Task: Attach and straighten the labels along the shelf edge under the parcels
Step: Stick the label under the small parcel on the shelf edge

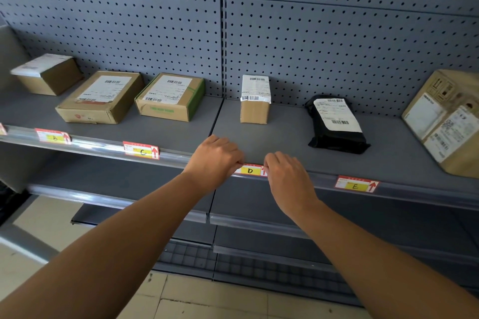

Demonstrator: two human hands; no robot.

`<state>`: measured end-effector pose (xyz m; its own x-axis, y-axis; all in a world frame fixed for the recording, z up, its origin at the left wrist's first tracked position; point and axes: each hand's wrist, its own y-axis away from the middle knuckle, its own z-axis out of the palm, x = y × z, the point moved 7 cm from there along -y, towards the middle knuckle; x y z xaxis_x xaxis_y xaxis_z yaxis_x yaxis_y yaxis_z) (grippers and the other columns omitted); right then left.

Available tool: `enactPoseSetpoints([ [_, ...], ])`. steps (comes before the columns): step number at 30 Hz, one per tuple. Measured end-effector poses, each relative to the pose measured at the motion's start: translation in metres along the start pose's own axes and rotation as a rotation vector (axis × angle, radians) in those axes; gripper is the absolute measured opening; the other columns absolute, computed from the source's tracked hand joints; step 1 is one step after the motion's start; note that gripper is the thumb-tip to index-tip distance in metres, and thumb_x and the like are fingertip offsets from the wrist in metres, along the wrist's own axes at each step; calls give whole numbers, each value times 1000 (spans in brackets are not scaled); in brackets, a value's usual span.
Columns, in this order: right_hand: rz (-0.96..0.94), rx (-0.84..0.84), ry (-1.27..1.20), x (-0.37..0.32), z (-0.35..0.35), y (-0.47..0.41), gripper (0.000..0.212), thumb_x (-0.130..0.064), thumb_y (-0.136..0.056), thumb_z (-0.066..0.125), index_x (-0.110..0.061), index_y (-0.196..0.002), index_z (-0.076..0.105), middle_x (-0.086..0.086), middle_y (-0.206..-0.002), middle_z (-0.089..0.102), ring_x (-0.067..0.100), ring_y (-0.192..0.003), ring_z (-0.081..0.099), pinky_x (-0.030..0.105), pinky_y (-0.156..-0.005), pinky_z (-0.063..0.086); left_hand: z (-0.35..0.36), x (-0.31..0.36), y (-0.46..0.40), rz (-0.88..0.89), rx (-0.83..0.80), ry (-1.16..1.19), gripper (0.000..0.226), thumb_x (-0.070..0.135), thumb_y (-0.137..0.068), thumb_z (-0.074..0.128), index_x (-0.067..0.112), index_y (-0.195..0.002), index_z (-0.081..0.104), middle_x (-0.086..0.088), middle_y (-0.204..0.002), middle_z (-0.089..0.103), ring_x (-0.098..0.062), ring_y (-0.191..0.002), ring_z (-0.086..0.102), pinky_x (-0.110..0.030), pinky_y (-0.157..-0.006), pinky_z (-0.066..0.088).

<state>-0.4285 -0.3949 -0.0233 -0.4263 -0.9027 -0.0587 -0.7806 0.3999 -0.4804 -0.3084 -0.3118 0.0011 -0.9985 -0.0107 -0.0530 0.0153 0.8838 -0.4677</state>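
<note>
A red and yellow label marked D [250,170] sits in the clear strip along the shelf edge [178,156], below a small upright cardboard parcel [254,101]. My left hand [213,160] pinches the label's left end and my right hand [286,179] pinches its right end; both cover its corners. Label B [53,136], label C [141,150] and label E [356,184] sit in the same strip. Label C looks slightly tilted. A sliver of one more label [2,129] shows at the far left edge.
Flat cardboard parcels [101,97] [169,97] and a smaller box [46,74] lie on the left shelf. A black bag parcel [337,124] and a large tilted box [445,122] lie right. Pegboard wall [337,33] behind. Lower shelves [259,217] jut out below; tiled floor [207,298] underneath.
</note>
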Motion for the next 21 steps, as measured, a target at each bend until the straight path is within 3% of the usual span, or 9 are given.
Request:
enactPoseSetpoints([
  [13, -7, -27, 22, 2, 2, 1, 42, 7, -64, 84, -14, -79, 51, 4, -70, 53, 18, -60, 46, 32, -57, 43, 3, 0, -1, -38, -34, -10, 5, 23, -88, 70, 24, -84, 71, 5, -77, 65, -20, -72, 58, -35, -70, 45],
  [21, -11, -25, 101, 6, 1, 5, 30, 0, -73, 79, -14, -83, 54, 3, -74, 53, 19, -65, 46, 32, -61, 39, 5, 5, -2, -12, -21, -20, 7, 23, -89, 67, 23, -83, 71, 3, -78, 64, -21, -72, 58, -37, -71, 46],
])
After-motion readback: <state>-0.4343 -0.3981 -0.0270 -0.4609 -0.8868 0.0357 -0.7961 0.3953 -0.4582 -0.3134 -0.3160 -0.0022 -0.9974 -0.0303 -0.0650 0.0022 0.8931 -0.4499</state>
